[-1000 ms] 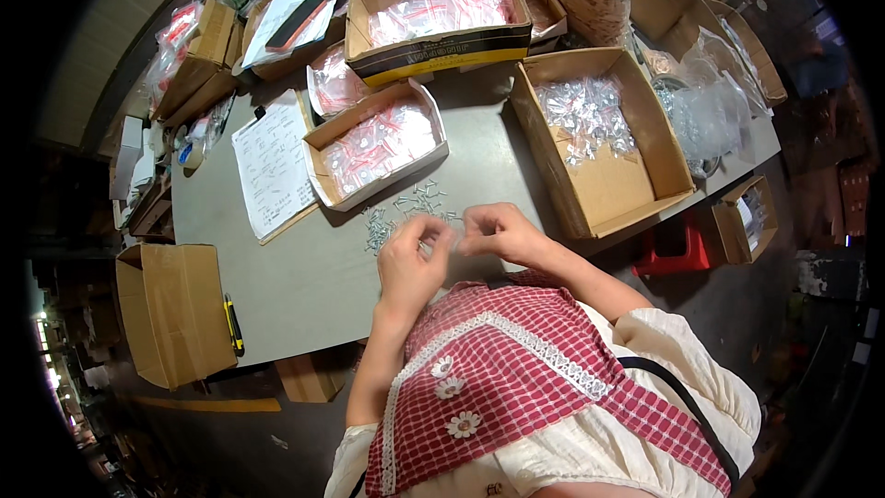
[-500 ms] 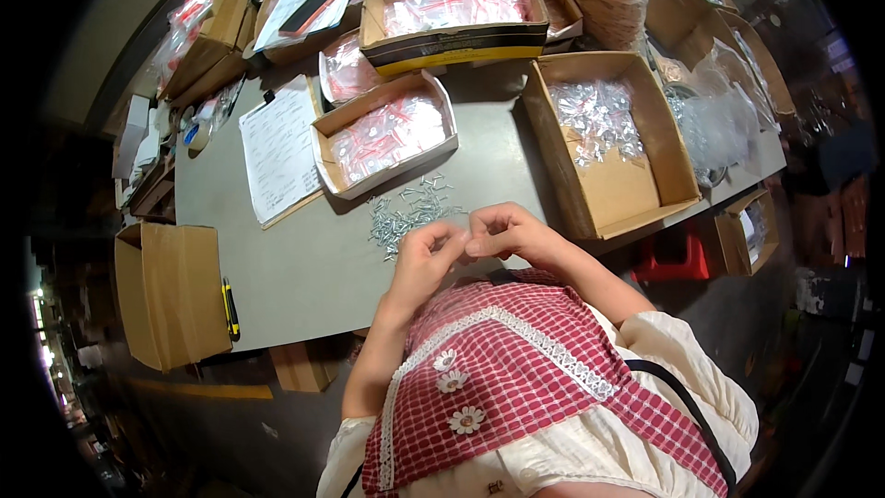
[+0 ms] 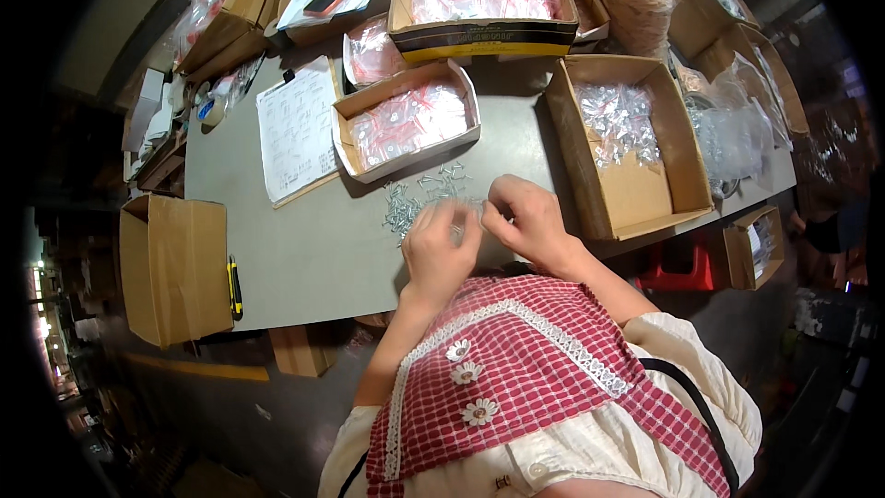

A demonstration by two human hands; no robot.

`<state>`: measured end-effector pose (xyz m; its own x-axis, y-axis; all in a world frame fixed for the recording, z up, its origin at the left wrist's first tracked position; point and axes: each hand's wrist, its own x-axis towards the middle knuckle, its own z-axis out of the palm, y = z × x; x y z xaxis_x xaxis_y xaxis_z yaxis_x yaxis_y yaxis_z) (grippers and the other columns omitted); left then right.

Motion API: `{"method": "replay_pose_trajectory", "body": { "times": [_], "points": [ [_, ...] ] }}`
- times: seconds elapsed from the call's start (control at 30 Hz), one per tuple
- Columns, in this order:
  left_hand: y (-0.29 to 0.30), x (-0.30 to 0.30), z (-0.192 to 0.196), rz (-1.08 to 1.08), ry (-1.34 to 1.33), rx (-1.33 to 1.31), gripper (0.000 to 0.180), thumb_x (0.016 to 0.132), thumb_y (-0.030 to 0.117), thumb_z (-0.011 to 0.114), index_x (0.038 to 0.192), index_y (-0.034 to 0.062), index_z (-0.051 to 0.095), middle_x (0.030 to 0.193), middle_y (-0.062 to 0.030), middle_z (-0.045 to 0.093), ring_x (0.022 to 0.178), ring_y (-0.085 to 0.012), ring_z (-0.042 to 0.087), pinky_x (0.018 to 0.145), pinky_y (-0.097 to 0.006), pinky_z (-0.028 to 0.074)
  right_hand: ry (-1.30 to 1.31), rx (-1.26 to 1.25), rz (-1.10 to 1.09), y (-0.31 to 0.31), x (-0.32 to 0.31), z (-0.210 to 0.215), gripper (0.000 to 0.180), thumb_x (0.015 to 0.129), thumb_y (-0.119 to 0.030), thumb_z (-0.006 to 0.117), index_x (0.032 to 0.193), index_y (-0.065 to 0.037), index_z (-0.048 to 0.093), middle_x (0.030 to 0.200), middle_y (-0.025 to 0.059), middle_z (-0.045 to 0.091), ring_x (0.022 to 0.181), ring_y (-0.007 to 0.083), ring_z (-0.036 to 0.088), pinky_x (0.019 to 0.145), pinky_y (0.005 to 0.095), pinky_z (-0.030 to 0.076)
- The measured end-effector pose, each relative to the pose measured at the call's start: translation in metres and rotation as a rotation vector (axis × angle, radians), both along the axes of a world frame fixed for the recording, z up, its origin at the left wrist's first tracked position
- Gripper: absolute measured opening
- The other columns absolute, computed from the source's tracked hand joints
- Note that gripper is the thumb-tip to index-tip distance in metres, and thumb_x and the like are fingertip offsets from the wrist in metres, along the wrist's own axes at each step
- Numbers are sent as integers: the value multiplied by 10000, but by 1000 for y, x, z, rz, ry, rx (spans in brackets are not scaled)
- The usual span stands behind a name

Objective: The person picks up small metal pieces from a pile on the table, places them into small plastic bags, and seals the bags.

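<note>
Near the table's front edge my two hands are close together, just right of a loose pile of silvery screws (image 3: 403,209). My left hand (image 3: 441,249) is bent over the pile's near right side, its fingertips smeared by motion. My right hand (image 3: 530,219) is closed, thumb against the curled fingers, pinching what looks like a small clear plastic bag (image 3: 477,207). The bag is see-through and blurred, so its contents cannot be made out. Behind the screws is a white-sided open box (image 3: 358,172) of small clear bags with red strips.
To the right stands a deep cardboard box (image 3: 636,207) partly filled with small clear packets. A larger box (image 3: 479,40) of bags sits at the back. Left are a clipboard with paper (image 3: 293,134), an empty-looking carton (image 3: 184,267) and a yellow-black cutter (image 3: 235,288).
The view has shifted, so the table items appear farther right. My hands have moved slightly apart from their fingertip-to-fingertip pinch, and the left fingers now reach over the screws.
</note>
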<state>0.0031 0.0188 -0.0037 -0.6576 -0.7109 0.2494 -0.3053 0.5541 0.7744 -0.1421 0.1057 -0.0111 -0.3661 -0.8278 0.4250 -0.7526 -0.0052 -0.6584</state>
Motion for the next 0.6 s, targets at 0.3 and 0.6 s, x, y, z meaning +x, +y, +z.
{"method": "replay_pose_trajectory", "body": {
  "times": [0.3,0.6],
  "points": [
    [-6,3,-20,-143,-3,-358,475,746,31,706,1205,-19,599,1183,-177,639,1136,-364,601,972,-433,481,-925,121,125,-6,1,-20,202,876,-63,674,1004,4,533,764,45,636,709,84,635,637,232,507],
    [-14,19,-41,-147,-85,-294,357,818,143,690,1129,-19,623,1053,-182,660,1020,-357,633,847,-442,511,-763,413,227,-26,-9,-35,281,836,-74,693,1068,6,556,773,91,659,691,158,668,653,299,534]
  ]
}}
